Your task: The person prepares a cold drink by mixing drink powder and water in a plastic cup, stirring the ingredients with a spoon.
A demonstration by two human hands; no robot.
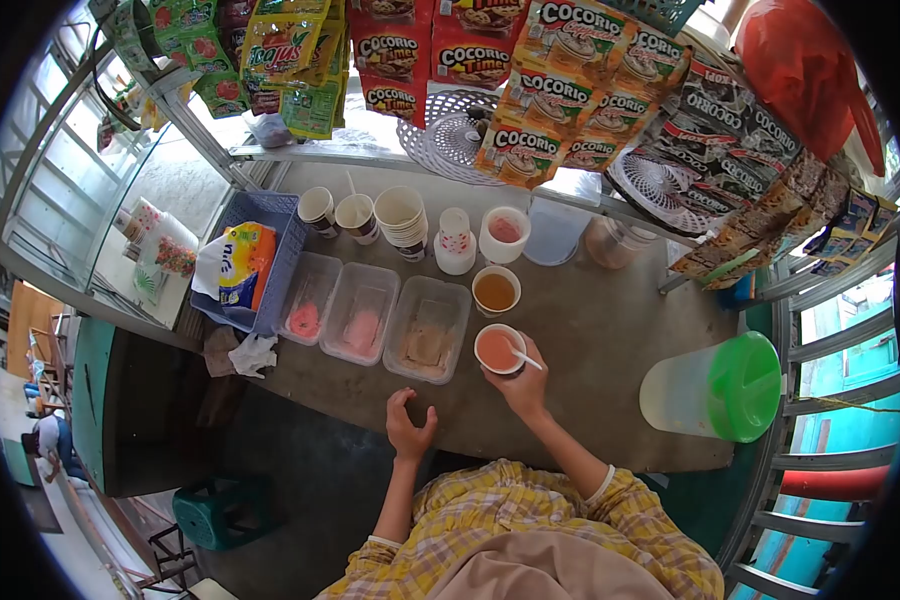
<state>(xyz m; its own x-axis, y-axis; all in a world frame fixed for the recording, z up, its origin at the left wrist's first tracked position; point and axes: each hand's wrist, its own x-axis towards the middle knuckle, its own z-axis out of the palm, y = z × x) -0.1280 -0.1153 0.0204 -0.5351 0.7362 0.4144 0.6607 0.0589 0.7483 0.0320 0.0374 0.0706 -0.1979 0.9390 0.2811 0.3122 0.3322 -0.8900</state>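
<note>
My right hand (522, 385) is wrapped round a paper cup (494, 350) of orange-pink drink, low over the counter. A white plastic spoon (522, 357) leans out of it. My left hand (410, 425) holds nothing, its fingers curled but apart, near the counter's front edge. Just beyond it is a clear plastic tub of brown powder (427, 340). Left of that stand a tub of pale pink powder (360, 325) and a tub with a brighter pink clump (306, 318). Behind the held cup stands another cup with amber liquid (495, 291).
Stacked paper cups (400, 222) and a white tub with pink contents (505, 235) line the back. A blue basket (270, 215) holds an orange-and-yellow packet (247, 265). At right is a green-lidded container (710, 388). Drink sachets (560, 95) hang overhead. A green stool (225, 512) stands lower left.
</note>
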